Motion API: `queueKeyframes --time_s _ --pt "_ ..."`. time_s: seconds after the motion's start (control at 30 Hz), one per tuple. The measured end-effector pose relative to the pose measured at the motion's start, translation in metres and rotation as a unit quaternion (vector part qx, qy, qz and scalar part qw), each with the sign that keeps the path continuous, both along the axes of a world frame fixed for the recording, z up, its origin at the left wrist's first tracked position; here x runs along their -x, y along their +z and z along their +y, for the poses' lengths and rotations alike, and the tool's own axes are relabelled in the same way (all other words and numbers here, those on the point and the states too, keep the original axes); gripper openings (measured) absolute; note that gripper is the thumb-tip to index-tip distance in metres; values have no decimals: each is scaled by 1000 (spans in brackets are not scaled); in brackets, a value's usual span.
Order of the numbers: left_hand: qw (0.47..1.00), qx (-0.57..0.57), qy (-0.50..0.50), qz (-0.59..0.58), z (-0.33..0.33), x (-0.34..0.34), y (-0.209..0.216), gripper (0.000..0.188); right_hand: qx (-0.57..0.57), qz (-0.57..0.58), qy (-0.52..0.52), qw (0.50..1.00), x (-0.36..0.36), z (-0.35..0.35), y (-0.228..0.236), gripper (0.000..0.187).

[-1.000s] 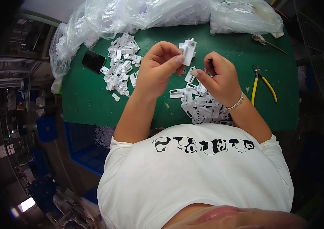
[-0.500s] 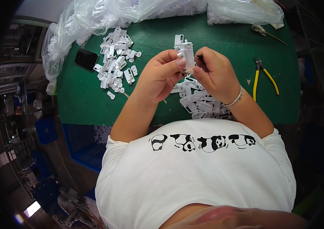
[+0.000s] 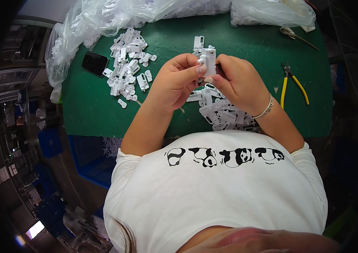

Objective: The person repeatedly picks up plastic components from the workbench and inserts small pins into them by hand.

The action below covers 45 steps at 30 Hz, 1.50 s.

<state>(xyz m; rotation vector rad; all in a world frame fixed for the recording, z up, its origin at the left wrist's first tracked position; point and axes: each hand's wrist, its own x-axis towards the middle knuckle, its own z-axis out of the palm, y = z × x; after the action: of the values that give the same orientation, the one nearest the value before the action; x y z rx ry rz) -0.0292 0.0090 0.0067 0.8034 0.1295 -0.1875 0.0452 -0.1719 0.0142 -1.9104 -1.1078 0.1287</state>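
Observation:
My left hand pinches a white moulded plastic part between thumb and fingers, above the green table. Against the part's right side is my right hand, thumb and fingertips closed at its lower edge. A bit of something dark shows between the right fingers; its kind is hidden. Just beyond the held part lies another white plastic piece. Below the hands, partly behind the right wrist, spreads a heap of white plastic parts. A second heap of white parts lies left of my left hand.
A black phone lies at the left of the green table. Yellow-handled pliers lie at the right, below a thin stick-like tool. Clear plastic bags of white pieces line the far edge. A blue crate stands below left.
The held white part has turned slightly and moved a little right. My right fingers have come closer to it, and the dark thing in them shows less.

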Motion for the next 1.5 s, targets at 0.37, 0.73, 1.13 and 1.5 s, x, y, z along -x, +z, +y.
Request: queueKeyframes --time_s 0.37,0.73,1.13,1.5 --pt "1000 -8 16 -11 -3 0 0 4 -22 -31 11 999 3 1 -2 35" --pt "818 -550 0 -167 -11 -5 -5 18 -91 -25 12 995 4 -8 10 25" --pt "519 -830 190 -74 98 15 17 20 -120 -24 -42 992 6 -7 9 28" --pt "412 -891 181 -65 132 31 -4 16 -116 -19 -59 991 7 -5 9 31"
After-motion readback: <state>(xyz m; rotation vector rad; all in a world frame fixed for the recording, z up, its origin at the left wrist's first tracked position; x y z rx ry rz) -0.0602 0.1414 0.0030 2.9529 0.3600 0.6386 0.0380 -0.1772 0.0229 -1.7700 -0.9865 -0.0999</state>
